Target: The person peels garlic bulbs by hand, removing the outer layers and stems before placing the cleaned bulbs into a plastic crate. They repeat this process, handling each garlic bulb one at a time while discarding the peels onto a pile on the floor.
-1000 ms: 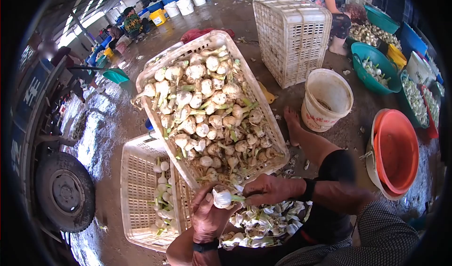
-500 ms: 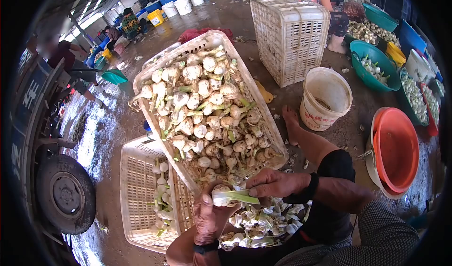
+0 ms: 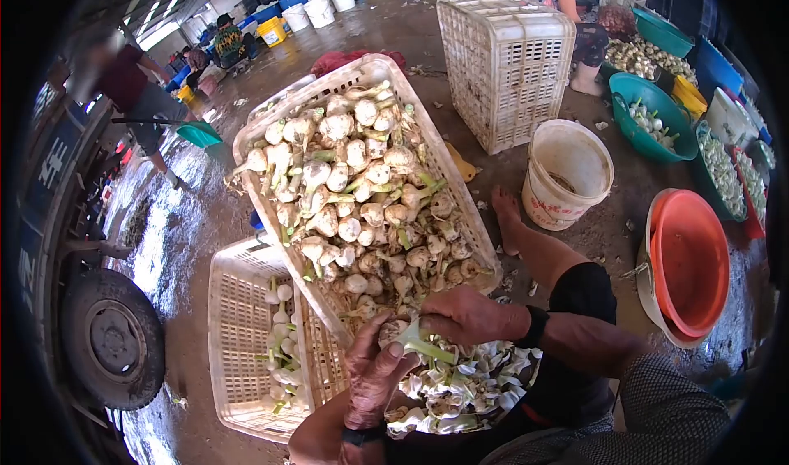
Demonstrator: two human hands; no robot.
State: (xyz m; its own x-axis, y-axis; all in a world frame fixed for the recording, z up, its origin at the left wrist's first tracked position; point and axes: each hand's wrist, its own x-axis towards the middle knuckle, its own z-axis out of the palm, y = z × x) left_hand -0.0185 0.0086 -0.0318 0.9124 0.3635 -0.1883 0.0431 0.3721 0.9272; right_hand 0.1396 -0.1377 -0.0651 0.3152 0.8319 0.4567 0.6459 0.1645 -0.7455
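My left hand (image 3: 371, 379) is wrapped round a garlic bulb (image 3: 393, 332) with a short green stem pointing right. The fingers of my right hand (image 3: 472, 315) are closed at the bulb's upper right, pinching its pale outer skin; the fingertips are partly hidden. Just beyond both hands, a tilted crate (image 3: 485, 255) is heaped with dirty, untrimmed garlic (image 3: 362, 185). Beneath my hands lies a pile of peeled garlic skins (image 3: 460, 387). To the left, a lower crate (image 3: 238, 342) holds several cleaned white bulbs (image 3: 283, 333).
A white bucket (image 3: 567, 173) stands by my bare foot, with an upended crate (image 3: 509, 66) behind it. Red basins (image 3: 694, 263) sit at right, near green tubs (image 3: 649, 120) of garlic. A truck wheel (image 3: 115, 337) is at left. A person (image 3: 136, 95) carries a green shovel (image 3: 199, 134).
My right hand has moved slightly left and up against the bulb, and the bulb's stem now tilts further down. The person with the shovel has shifted to the right.
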